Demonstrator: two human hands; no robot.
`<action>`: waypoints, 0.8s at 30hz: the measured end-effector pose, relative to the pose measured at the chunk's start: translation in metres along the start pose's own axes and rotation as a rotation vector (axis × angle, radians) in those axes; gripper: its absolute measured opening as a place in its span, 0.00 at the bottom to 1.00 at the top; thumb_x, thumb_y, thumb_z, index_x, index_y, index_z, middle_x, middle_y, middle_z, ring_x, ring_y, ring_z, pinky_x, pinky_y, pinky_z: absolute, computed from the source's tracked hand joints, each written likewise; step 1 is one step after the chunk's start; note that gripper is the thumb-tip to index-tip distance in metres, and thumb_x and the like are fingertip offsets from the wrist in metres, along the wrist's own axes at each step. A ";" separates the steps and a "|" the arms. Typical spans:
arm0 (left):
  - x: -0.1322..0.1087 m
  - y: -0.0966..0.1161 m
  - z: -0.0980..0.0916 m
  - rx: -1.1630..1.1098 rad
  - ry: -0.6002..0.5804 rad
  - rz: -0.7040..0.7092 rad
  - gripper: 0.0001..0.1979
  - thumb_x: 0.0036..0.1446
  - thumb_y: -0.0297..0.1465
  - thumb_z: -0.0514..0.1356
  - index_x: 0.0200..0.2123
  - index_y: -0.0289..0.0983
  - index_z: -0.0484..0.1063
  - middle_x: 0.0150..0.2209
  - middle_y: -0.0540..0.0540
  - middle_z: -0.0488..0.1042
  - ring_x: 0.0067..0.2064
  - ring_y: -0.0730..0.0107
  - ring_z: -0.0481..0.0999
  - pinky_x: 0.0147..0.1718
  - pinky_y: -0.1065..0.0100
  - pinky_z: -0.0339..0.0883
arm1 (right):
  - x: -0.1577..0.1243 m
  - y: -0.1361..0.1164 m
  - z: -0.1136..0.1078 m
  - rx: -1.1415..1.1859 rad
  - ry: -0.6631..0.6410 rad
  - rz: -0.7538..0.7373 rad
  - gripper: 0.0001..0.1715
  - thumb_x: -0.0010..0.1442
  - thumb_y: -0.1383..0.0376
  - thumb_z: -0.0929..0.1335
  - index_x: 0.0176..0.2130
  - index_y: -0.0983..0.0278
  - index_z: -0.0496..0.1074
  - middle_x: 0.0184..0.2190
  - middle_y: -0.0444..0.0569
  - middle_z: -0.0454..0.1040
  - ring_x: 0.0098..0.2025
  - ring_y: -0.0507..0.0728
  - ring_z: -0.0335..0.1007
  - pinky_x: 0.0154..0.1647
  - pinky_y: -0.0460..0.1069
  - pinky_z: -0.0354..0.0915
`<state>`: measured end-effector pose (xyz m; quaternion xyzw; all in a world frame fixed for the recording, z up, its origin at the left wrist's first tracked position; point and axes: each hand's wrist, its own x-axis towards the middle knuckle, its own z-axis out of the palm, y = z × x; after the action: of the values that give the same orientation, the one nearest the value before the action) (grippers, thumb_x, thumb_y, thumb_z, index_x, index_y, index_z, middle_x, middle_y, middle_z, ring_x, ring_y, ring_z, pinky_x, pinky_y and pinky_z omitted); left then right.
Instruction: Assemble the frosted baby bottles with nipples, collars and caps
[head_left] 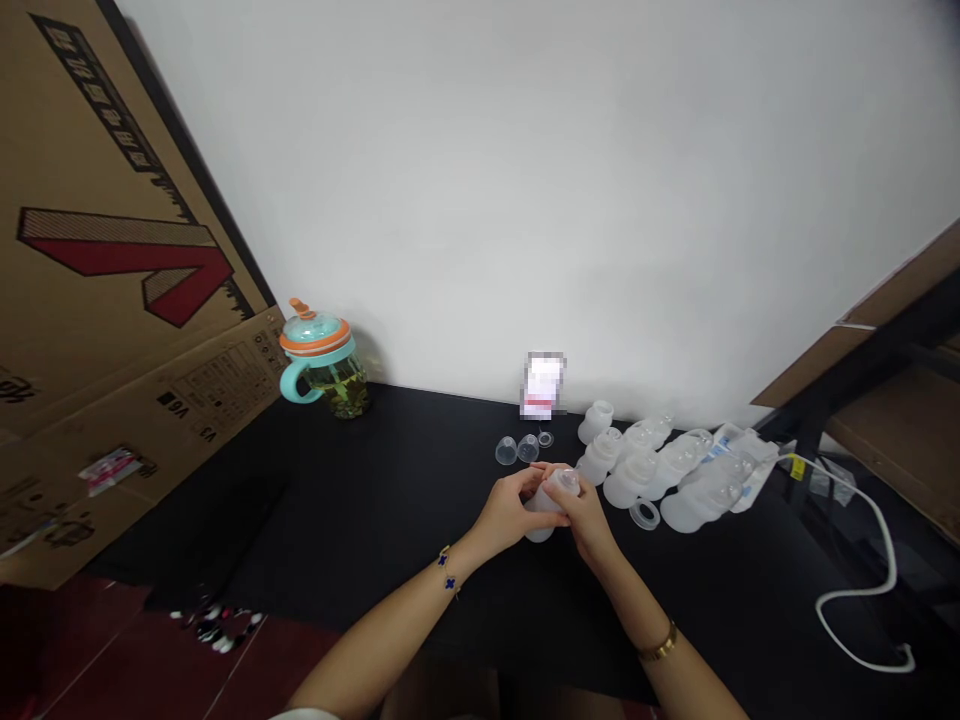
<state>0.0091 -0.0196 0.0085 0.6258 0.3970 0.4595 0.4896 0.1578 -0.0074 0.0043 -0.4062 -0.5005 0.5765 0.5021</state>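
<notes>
Both my hands meet over the black table [360, 510] around one translucent white bottle [547, 500]. My left hand [506, 515] wraps the bottle's body from the left. My right hand [585, 520] closes its fingers on the bottle's top end, near its cap. Just beyond lie two small clear caps [516, 450] and a small ring [545, 438]. To the right, several similar white bottles [660, 470] lie in rows, with a clear ring [644, 514] in front of them.
A teal and orange lidded cup [322, 365] stands at the back left by a large cardboard box [112, 300]. A small card [543, 385] leans on the wall. A white cable [870, 590] loops at the right. Plastic packaging [750, 455] lies behind the bottles.
</notes>
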 end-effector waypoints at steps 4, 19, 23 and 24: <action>-0.002 0.000 0.001 0.090 0.048 -0.008 0.27 0.41 0.38 0.76 0.47 0.40 0.78 0.41 0.48 0.82 0.41 0.61 0.78 0.42 0.65 0.66 | 0.001 0.002 0.001 -0.008 0.001 0.000 0.10 0.50 0.58 0.77 0.30 0.61 0.77 0.46 0.52 0.80 0.50 0.65 0.73 0.52 0.57 0.66; -0.002 -0.004 0.003 0.142 0.123 0.020 0.27 0.36 0.38 0.77 0.42 0.40 0.76 0.35 0.50 0.77 0.37 0.65 0.72 0.38 0.67 0.63 | -0.002 -0.006 0.004 -0.103 -0.014 0.026 0.12 0.49 0.57 0.77 0.30 0.61 0.77 0.49 0.51 0.79 0.48 0.65 0.73 0.51 0.57 0.65; -0.001 -0.006 0.003 0.140 0.129 0.024 0.26 0.36 0.38 0.77 0.40 0.39 0.75 0.37 0.48 0.78 0.39 0.62 0.73 0.40 0.66 0.64 | -0.003 -0.008 0.005 -0.109 0.001 0.024 0.13 0.48 0.56 0.78 0.31 0.61 0.78 0.46 0.50 0.80 0.48 0.66 0.73 0.51 0.58 0.65; -0.001 -0.006 0.003 0.140 0.128 0.021 0.26 0.36 0.39 0.77 0.40 0.39 0.75 0.38 0.48 0.78 0.39 0.61 0.74 0.40 0.65 0.64 | -0.003 -0.008 0.005 -0.108 0.008 0.028 0.13 0.49 0.55 0.78 0.31 0.61 0.78 0.45 0.50 0.80 0.48 0.66 0.73 0.50 0.58 0.66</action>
<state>0.0116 -0.0204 0.0017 0.6319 0.4518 0.4749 0.4135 0.1543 -0.0111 0.0131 -0.4421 -0.5229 0.5541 0.4733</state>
